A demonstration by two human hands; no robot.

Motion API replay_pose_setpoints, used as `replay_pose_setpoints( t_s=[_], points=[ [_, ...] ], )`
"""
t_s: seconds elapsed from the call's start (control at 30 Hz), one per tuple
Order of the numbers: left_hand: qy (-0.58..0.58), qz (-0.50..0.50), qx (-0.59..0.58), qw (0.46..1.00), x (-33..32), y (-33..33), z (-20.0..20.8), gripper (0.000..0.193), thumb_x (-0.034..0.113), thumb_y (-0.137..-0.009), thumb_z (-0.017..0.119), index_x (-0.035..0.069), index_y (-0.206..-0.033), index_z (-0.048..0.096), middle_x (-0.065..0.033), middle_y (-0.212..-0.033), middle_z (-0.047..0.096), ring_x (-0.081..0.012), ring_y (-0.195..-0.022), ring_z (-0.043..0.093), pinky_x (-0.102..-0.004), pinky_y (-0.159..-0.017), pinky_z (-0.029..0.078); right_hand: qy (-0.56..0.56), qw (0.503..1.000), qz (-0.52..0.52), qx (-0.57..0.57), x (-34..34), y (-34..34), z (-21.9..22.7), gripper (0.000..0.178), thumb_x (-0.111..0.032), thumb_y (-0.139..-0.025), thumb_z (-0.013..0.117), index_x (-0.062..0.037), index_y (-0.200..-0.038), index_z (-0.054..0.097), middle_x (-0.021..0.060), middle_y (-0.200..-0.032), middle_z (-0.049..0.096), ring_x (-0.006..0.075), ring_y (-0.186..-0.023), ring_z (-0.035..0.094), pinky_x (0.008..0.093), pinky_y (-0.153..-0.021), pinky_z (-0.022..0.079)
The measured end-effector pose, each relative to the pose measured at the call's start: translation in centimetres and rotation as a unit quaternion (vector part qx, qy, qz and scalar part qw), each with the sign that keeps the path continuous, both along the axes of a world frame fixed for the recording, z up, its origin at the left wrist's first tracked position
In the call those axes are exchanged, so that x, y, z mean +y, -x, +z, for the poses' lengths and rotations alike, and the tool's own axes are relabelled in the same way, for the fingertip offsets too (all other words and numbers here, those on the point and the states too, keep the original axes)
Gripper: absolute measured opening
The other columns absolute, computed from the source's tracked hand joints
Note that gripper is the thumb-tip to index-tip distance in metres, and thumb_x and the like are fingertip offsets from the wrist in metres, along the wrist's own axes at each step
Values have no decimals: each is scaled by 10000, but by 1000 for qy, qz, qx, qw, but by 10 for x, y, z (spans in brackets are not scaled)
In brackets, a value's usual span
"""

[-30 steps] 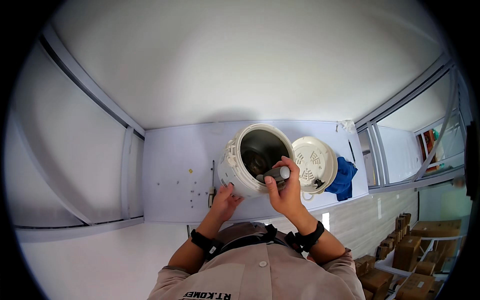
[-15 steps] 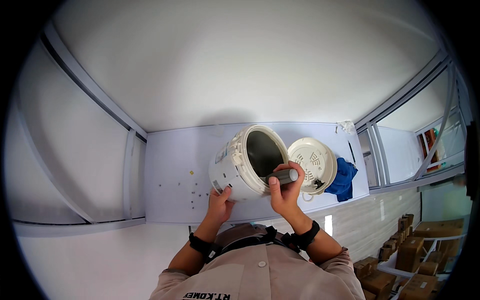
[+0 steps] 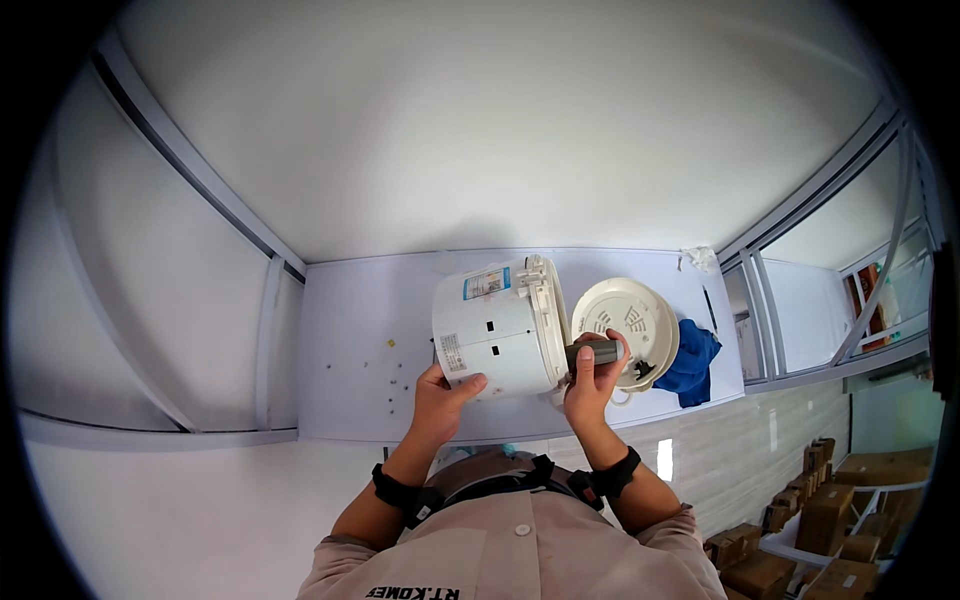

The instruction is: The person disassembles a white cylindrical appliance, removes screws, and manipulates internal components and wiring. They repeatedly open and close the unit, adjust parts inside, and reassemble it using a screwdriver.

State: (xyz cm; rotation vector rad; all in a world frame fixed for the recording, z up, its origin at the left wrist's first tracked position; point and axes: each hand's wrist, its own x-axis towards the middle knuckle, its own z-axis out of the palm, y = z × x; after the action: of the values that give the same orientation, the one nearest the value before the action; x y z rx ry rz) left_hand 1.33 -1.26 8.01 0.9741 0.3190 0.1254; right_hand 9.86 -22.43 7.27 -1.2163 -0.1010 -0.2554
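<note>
A white rice cooker body [image 3: 490, 340] lies tipped on its side above the table, its rim toward the right; its inside is turned out of sight. My left hand [image 3: 442, 402] grips its near lower side, thumb on the white wall. My right hand [image 3: 592, 392] is closed around a grey, cylinder-shaped handle [image 3: 592, 352] with a pale end, right by the rim. Whether this handle is fixed to the body or a separate tool, I cannot tell. Just right of it sits a round cream slotted cover [image 3: 650, 325] with a small black piece [image 3: 642, 371] on it.
A blue cloth [image 3: 688, 365] lies by the cover, near a thin dark stick [image 3: 709, 308] and a crumpled clear wrapper [image 3: 698, 259]. Several small screws [image 3: 392, 394] and a yellow bit [image 3: 391, 343] are scattered on the table's [image 3: 350, 300] left. Cardboard boxes [image 3: 825, 515] stand at lower right.
The cooker body has rolled so its opening, facing me before, now points right and its labelled side shows. My right hand and the grey handle have shifted right.
</note>
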Motion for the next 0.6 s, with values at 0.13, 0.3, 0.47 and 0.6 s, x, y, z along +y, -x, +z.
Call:
replay_pose_setpoints(
  t_s=[0.13, 0.3, 0.47, 0.6],
  points=[
    [-65, 10, 10, 998, -6, 1, 10, 338, 3, -914, 814, -32, -1232, 704, -125, -1176, 766, -192, -1050, 733, -364, -925, 610, -48, 998, 5, 29, 2, 4, -1, 514, -155, -1072, 641, -111, -1481, 332, 107, -1232, 615, 139, -1027, 539, 309, -924, 452],
    [-156, -1, 39, 987, -11, -1, 17, 312, 7, -915, 814, -31, -1209, 717, -114, -1135, 773, -178, -984, 742, -345, -883, 622, -39, 998, -22, 32, -3, 2, -22, 502, -171, -1079, 636, -116, -1477, 336, 103, -1234, 620, 137, -1055, 548, 294, -908, 470],
    [-204, -1, 53, 977, -12, 0, 17, 359, 99, -908, 861, -32, -1208, 714, -108, -1141, 742, -172, -977, 732, -334, -869, 626, -42, 995, -24, 82, -3, 5, -21, 508, -186, -1079, 643, -105, -1479, 340, 82, -1222, 620, 124, -1033, 552, 278, -873, 476],
    [-211, 2, 58, 976, -14, -2, 18, 445, 115, -895, 877, -24, -1270, 679, -106, -1184, 716, -174, -1015, 722, -330, -858, 628, 24, 991, -7, 129, -13, -2, -20, 510, -228, -1095, 640, -110, -1508, 366, 76, -1238, 619, 134, -1011, 585, 298, -851, 530]
  ],
)
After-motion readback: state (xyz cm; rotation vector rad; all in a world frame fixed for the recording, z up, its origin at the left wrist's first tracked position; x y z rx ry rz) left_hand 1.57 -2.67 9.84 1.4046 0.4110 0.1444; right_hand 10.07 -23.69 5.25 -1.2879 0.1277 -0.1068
